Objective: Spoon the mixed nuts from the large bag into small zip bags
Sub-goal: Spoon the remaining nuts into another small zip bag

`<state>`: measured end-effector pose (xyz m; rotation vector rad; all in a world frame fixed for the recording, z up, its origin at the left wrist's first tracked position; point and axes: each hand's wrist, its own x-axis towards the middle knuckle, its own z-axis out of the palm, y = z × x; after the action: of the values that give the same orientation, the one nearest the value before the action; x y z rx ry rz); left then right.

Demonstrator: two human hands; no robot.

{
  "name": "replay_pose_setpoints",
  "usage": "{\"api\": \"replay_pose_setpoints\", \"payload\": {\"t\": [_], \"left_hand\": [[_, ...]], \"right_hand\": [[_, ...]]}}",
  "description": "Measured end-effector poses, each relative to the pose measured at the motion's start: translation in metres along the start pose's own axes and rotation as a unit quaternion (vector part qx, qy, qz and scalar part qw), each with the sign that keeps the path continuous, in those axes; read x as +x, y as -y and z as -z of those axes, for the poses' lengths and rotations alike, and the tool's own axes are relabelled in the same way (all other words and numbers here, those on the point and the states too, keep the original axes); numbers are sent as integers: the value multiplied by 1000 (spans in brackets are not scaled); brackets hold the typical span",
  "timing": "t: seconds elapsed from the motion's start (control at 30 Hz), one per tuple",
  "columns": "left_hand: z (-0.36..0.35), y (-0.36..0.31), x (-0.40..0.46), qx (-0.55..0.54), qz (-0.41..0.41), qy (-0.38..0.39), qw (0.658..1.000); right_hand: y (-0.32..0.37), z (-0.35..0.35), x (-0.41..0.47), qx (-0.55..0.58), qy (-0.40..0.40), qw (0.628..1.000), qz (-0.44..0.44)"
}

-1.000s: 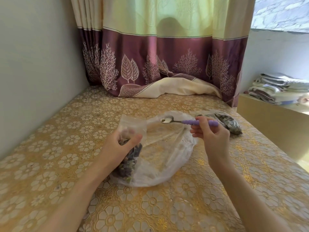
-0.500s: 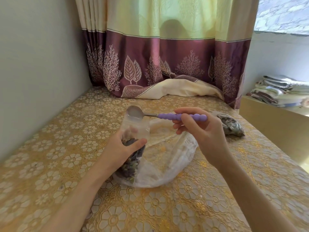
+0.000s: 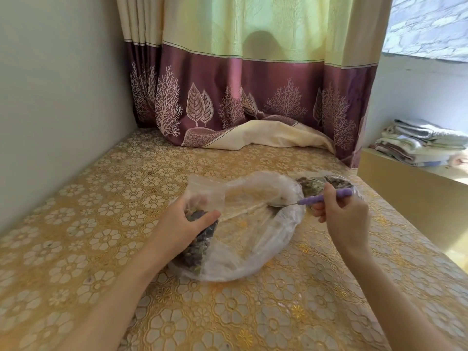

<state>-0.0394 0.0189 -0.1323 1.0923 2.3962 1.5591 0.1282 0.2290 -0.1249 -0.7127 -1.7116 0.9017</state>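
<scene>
Gripping a small zip bag [image 3: 202,198] at its middle, the left hand [image 3: 184,224] has thumb in front and fingers curled behind the clear plastic. Bag stands upright, mouth open at top; lower part packed with dark mixed nuts [image 3: 197,247], upper part see-through and unfilled.

Right hand [image 3: 342,216], at 3 o'clock from the zip bag, pinches a spoon [image 3: 311,200] by its purple ribbed handle, fingers closed round it. Metal bowl of the spoon points toward 9 o'clock and sits low inside the large bag [image 3: 260,224]. Cannot tell whether the bowl carries anything.

Large bag: clear, crumpled, lying flat on the table [image 3: 101,249] between the two hands, mouth spread wide. Mostly slack film; only scattered bits visible in it. The small zip bag rests against its 9 o'clock edge.

A second filled bag [image 3: 316,183] lies at 1 o'clock from the large bag, just behind the right hand's fingers, holding dark nuts; part of it is hidden by the hand.

Table covering is gold with a white flower pattern. Curtain [image 3: 253,84] at 12 o'clock, pale green above and purple below, its hem heaped on the tabletop. Folded cloths [image 3: 420,143] stacked on a ledge at 2 o'clock, well apart from the bags.
</scene>
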Motion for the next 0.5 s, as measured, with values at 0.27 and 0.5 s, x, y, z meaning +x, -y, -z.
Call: {"api": "replay_pose_setpoints", "payload": {"t": [0.27, 0.5], "left_hand": [[0, 1, 1, 1, 0, 14, 1000], [-1, 4, 2, 15, -9, 20, 1000]], "right_hand": [[-11, -4, 3, -17, -32, 999, 3], [-15, -19, -2, -22, -30, 999, -1]]}}
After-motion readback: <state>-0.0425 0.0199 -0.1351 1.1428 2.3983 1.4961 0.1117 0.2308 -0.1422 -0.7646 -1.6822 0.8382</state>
